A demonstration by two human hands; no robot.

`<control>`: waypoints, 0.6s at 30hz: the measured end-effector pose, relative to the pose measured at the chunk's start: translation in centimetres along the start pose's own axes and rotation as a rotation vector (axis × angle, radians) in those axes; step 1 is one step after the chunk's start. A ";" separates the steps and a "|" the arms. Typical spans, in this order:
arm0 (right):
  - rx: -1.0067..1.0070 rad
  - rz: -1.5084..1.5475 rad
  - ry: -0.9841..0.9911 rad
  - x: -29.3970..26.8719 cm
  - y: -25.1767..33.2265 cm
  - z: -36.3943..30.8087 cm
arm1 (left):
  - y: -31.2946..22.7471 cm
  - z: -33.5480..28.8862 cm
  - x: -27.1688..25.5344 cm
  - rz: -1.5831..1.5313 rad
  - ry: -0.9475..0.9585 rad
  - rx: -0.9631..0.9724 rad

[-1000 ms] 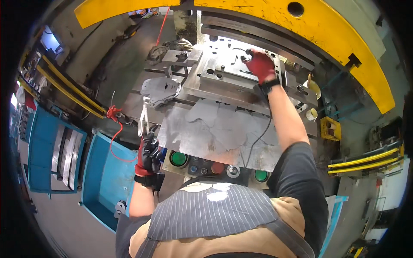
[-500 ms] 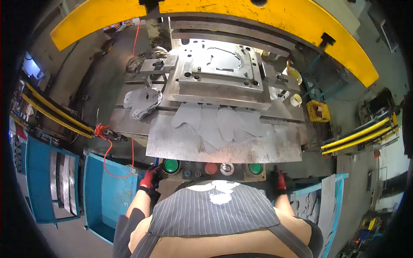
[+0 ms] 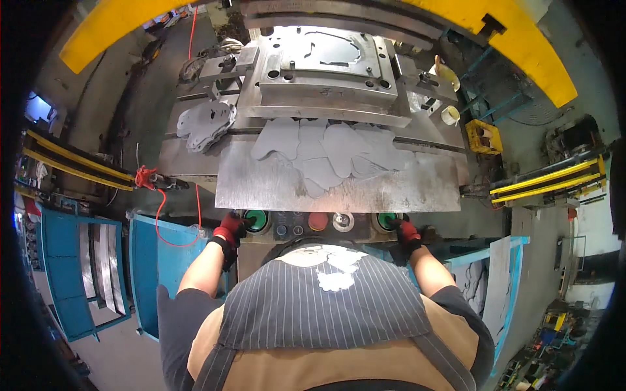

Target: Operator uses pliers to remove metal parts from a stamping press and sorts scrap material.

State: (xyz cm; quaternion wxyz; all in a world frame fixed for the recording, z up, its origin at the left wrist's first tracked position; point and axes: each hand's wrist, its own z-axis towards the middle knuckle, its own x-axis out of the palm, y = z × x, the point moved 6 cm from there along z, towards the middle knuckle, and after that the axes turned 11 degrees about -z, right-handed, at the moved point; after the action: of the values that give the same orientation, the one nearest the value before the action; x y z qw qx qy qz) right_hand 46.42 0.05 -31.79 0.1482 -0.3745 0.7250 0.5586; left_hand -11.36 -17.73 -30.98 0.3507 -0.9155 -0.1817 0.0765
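My left hand (image 3: pixel 231 229), in a red and black glove, reaches with its fingers onto the left green push button (image 3: pixel 255 219). On the other side, my right hand (image 3: pixel 406 232), gloved alike, touches the right green push button (image 3: pixel 387 221) with outstretched fingers. Neither hand holds anything. Both buttons sit on a control panel with a red button (image 3: pixel 317 221) and a round metal fitting (image 3: pixel 342 222) between them. Beyond the panel, a steel die (image 3: pixel 326 91) carries a flat grey sheet-metal piece (image 3: pixel 332 50) with a curved cut-out.
Several grey cut sheets (image 3: pixel 332 146) overlap on a metal plate (image 3: pixel 339 195) before the die. Stacked shaped parts (image 3: pixel 207 124) lie left of it. A yellow beam (image 3: pixel 521 55) arches overhead. Blue bins (image 3: pixel 160 260) flank me, and a red hose (image 3: pixel 161 215) hangs at left.
Both hands have moved inward and forward from beside the panel onto the green buttons. The whole view has shifted, so the die and plate appear higher in the picture.
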 end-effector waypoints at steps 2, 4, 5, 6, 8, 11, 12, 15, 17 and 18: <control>0.119 0.321 0.008 0.9 -2.7 0.8 | -0.4 0.0 -0.1 0.077 -0.023 0.090; 0.178 0.466 0.014 1.3 -3.3 1.1 | 0.4 0.2 -0.6 0.015 -0.027 0.012; 0.178 0.463 0.010 1.1 -3.3 1.1 | -0.2 -0.2 -0.2 -0.015 -0.023 -0.025; 0.178 0.461 0.005 1.0 -3.4 1.1 | -0.9 -0.6 0.7 0.011 -0.031 0.021; 0.258 0.576 -0.030 0.7 -0.4 0.1 | -3.2 -3.3 2.0 0.033 -0.041 -0.018; 0.248 0.647 0.021 -0.3 3.2 -0.9 | -2.6 -3.4 1.3 -0.025 -0.044 -0.003; 0.223 0.655 0.055 -0.2 3.8 -0.9 | -1.9 -2.9 0.8 -0.058 -0.043 0.014; 0.145 0.380 -0.113 -0.2 -1.0 -0.1 | -4.3 -4.8 2.3 -0.050 -0.030 -0.019; 0.276 0.199 0.026 -1.5 -2.1 -0.9 | -2.6 -5.0 0.9 -0.207 -0.048 -0.005; 0.338 0.108 0.093 -2.0 -2.1 -1.3 | -1.4 -5.0 0.0 -0.365 -0.050 0.016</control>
State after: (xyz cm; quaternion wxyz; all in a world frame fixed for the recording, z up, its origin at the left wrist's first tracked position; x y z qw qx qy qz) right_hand 49.56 -0.61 -31.58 0.1455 -0.3302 0.8337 0.4180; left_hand -10.45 -19.88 -26.33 0.3613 -0.8624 -0.3528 0.0356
